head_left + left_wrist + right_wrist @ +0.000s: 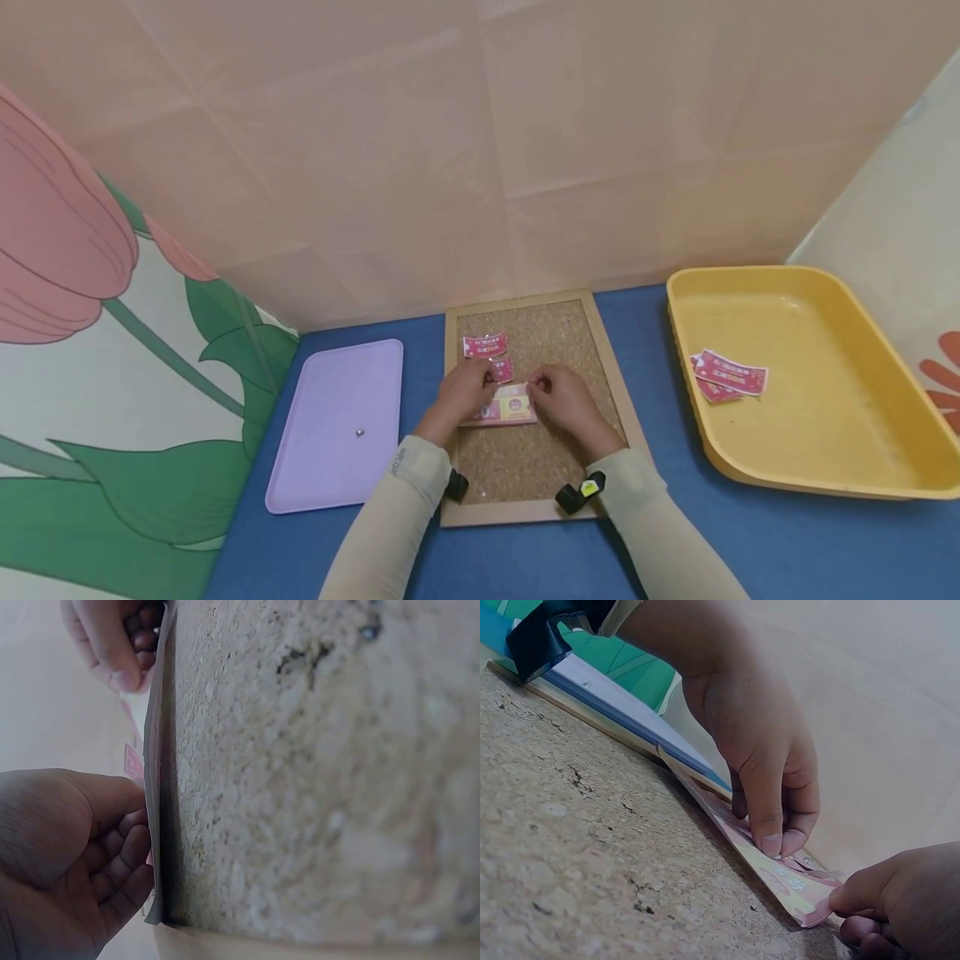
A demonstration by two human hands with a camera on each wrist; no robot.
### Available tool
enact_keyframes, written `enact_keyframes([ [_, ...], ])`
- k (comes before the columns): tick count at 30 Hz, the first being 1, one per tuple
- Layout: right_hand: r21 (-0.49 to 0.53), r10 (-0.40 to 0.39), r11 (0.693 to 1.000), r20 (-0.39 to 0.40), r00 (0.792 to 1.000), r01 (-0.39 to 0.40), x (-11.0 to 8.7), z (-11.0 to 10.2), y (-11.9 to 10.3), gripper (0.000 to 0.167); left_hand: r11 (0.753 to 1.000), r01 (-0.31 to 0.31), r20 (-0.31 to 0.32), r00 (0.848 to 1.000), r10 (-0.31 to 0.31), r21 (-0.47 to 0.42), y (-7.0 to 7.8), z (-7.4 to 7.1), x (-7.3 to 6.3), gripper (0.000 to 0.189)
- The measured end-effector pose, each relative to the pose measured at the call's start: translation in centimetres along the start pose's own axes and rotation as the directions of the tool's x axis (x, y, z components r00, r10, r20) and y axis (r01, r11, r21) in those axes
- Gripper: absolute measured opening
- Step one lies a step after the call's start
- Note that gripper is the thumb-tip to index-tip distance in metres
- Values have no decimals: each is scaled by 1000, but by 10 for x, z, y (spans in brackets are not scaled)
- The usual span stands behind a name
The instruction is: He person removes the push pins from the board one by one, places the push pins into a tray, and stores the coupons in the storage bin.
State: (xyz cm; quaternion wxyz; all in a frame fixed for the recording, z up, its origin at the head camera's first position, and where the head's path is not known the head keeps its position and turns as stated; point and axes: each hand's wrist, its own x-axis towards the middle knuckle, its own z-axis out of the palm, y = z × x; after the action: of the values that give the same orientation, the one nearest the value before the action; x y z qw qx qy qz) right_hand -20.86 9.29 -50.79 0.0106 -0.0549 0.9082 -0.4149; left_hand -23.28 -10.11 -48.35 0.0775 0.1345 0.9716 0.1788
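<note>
A pink-and-yellow paper coupon (515,407) lies across the corkboard (555,333), and its layered edge shows in the left wrist view. My left hand (465,390) has thumb and forefinger together at the coupon's upper edge, near the middle. The right hand (564,400) pinches the upper right corner of this coupon; in the right wrist view that corner curls up. I cannot tell whether a small pin sits between the left fingertips. Just above, two red coupons, an upper one (485,345) and a lower one (504,368) partly behind the left hand, are on the board.
Left of the board lies a lilac tray (330,400) with a small shiny metal piece (360,432) in it. To the right, a yellow tray (825,450) holds a few red coupons (731,372). Behind the blue table (420,358) rises a cloth-covered wall.
</note>
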Motion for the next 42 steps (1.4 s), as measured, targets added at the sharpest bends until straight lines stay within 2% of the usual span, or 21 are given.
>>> enact_keyframes([
  [5,10,20,1000,12,1000,-20,-1,0,-1,9,1000,7,6,1000,-7,0,0,0,-1,7],
  [12,12,27,1000,10,1000,-27,-2,-1,-3,9,1000,-12,-2,1000,12,11,0,0,0,7],
  [20,6,29,1000,9,1000,-29,-2,0,-2,9,1000,7,27,1000,-7,17,2,-2,-1,7],
  [42,3,44,999,21,999,-44,-1,-1,-4,9,999,-21,51,998,19,38,3,-5,-1,9],
])
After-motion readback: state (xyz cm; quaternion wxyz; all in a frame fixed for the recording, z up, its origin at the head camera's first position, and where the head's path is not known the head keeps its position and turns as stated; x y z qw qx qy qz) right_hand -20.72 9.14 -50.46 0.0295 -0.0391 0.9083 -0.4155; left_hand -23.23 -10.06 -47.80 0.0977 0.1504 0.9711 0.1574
